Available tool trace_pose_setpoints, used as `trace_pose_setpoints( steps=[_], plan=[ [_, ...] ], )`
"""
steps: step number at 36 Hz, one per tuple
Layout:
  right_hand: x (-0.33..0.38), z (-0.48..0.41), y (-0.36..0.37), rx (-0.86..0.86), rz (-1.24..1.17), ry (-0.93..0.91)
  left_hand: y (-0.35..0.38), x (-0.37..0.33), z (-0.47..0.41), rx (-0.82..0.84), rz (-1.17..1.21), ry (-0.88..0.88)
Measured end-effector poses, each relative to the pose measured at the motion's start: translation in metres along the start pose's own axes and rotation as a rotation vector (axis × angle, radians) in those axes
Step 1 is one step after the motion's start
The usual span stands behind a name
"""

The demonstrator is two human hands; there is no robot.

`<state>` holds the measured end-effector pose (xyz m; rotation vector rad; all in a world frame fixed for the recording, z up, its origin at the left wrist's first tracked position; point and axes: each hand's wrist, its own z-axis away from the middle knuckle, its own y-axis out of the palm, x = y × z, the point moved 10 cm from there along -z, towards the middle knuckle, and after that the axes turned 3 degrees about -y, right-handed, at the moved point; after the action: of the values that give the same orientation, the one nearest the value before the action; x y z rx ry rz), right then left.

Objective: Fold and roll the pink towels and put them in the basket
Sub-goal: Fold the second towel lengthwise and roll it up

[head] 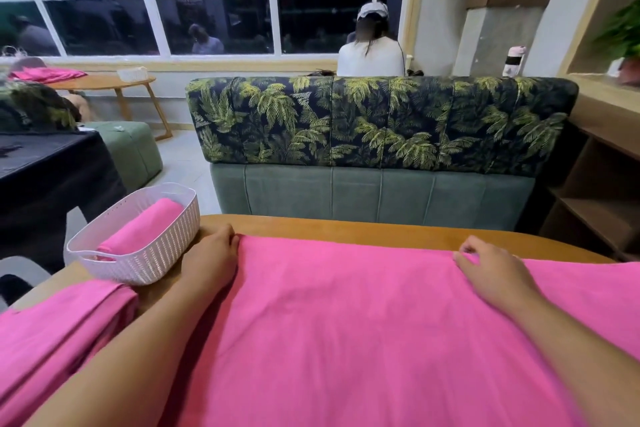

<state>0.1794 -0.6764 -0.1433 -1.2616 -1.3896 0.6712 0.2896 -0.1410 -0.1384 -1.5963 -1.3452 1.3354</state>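
Spread flat on the brown wooden table (pixel 346 229), our big pink cloth towel (pixel 329 322) is not folded yet, we pinch its far edge with left hand (pixel 214 253) and right hand (pixel 491 270), and one rolled pink towel (pixel 152 222) already lies in the white woven basket (pixel 149 263).

A spread towel (pixel 346 340) lies on the counter (pixel 346 229), filling the middle and lower right of the frame. The left hand (pixel 211 253) holds its far left corner, and the right hand (pixel 491 270) holds its far edge further right. Just left of the left hand a basket (pixel 138 263) stands on the counter with a rolled towel (pixel 145 222) in it. Another towel (pixel 62 333) lies at lower left. A sofa (pixel 381 128) stands behind the counter.
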Motion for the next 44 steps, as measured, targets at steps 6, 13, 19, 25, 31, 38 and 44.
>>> trace_pose_setpoints(
  steps=[6,13,19,25,31,38,44],
  plan=[
    [-0.001,0.002,0.001,0.0,0.009,0.021,-0.002,-0.011,-0.008,0.032,-0.069,0.037],
    [0.001,0.003,-0.001,-0.007,0.003,0.017,-0.002,-0.005,-0.011,0.083,-0.008,0.004],
    [0.0,-0.002,-0.004,0.023,0.021,0.032,-0.001,-0.004,-0.01,0.044,-0.009,0.001],
    [0.013,-0.008,-0.01,-0.059,0.272,-0.023,-0.004,-0.004,-0.008,-0.02,-0.031,-0.011],
    [0.041,-0.003,-0.011,-0.169,0.536,-0.159,-0.011,-0.004,-0.008,0.097,0.129,-0.081],
    [0.111,0.05,0.016,0.16,0.227,-0.26,-0.054,0.007,0.028,0.088,0.374,-0.179],
    [0.118,0.084,0.037,0.342,0.189,-0.2,-0.089,-0.037,0.14,-0.034,0.097,0.146]
  ],
)
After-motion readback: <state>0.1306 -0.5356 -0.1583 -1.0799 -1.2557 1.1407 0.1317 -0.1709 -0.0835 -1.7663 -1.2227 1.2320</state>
